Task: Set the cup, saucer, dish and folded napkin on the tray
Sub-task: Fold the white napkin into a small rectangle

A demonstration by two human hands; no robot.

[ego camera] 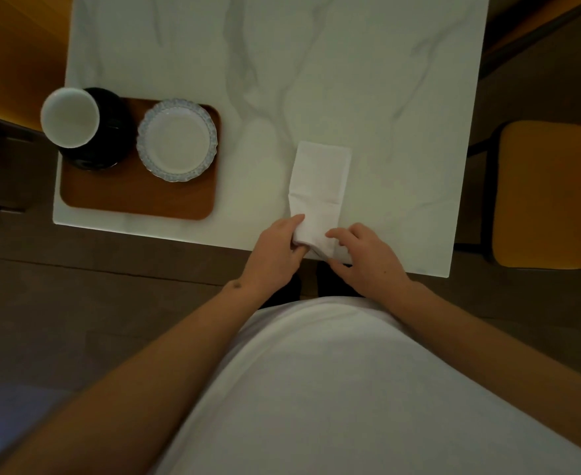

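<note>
napkin: white napkin (318, 186) lies flat on the counter (351, 80), folded into a long strip, near end at the counter's front edge. Not on the tray yet.
left grip: left hand (275, 255) pinches the napkin's near left corner, thumb on top, fingers curled under the lifted edge.
right grip: right hand (368, 258) rests on the near right corner, fingers loosely bent on the paper; looks like pressing rather than a closed grip.
why held so: my read is one hand pins the strip while the other lifts the end, either to fold it again or to pick it up. Can't tell which.
tray: brown wooden tray (138, 197) sits at the counter's front left corner, well apart from the napkin.
tray contents: dark saucer (110, 132) at the back left with the white cup (69, 116) standing on it, empty and upright; scalloped blue-rimmed dish (177, 140) just beside them on the right, also empty.
free space: the tray's front half is bare, and is the likely spot for the napkin.
progress: cup, saucer and dish placed; napkin is the last item.
risk: thin paper could unfold if lifted by one corner only.
surroundings: yellow-cushioned chair (549, 193) at the right of the counter.
</note>
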